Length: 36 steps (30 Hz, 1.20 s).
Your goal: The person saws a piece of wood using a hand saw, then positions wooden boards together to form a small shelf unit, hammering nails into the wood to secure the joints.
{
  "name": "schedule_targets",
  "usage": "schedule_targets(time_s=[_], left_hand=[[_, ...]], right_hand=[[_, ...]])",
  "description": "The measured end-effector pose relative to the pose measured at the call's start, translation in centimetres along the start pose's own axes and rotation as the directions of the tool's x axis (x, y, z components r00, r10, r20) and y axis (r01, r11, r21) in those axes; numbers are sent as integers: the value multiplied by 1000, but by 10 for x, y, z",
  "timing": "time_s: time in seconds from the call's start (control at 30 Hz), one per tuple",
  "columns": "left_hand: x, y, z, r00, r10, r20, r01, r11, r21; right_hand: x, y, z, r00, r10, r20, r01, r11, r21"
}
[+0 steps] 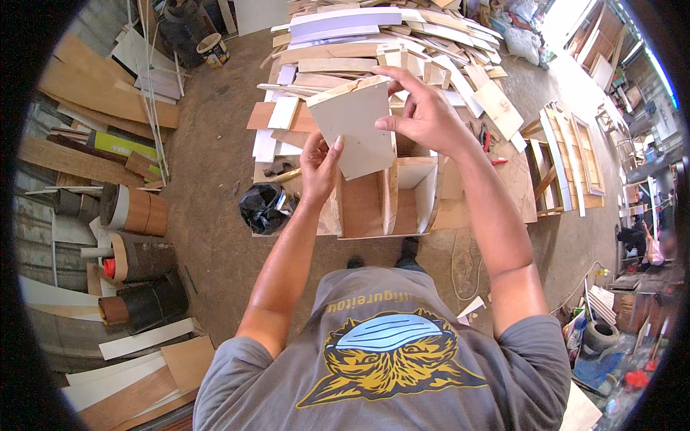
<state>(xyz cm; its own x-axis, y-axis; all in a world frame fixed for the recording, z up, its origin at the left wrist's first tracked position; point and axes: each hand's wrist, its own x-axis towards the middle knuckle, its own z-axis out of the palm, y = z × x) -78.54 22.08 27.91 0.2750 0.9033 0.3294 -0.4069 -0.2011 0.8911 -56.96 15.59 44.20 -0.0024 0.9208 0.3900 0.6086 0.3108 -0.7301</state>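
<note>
A white wooden panel [353,133] with a rough bare-wood upper edge is held up in front of me, tilted. My left hand [321,161] grips its lower left side, the thumb on the white face and the fingers behind. My right hand [424,108] is curled around the upper right side, index fingertip at the top corner and thumb over the face. Below the panel sits an open wooden box frame with dividers [392,197], partly hidden by the panel, on the worktable [503,187].
Wood offcuts [345,54] pile across the table's far side. A black plastic bag [264,208] sits at its left corner; red-handled pliers [486,138] lie right. Rolled sheets [140,208] and boards line the left wall. A slatted wooden frame [575,158] stands right. Another person [652,248] is far right.
</note>
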Motion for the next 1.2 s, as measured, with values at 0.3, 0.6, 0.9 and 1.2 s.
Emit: schedule_targets(time_s=[0.3,0.6,0.9,1.2], left_hand=[[-5,-24,-20,996,34,81,-45,990,131],[-3,-32,-32,881,386,274,-453,517,727],[-11,-30,-32,915,192,354,-394,248,885],[-7,-27,-26,926,99,364,-377,231,897]], right_hand=[[6,21,19,992,-80,93,96,980,-176],[-46,61,60,982,138,127,-54,856,-514],[-58,100,87,988,28,153,67,808,-585],[-57,98,91,986,16,164,89,784,-615]])
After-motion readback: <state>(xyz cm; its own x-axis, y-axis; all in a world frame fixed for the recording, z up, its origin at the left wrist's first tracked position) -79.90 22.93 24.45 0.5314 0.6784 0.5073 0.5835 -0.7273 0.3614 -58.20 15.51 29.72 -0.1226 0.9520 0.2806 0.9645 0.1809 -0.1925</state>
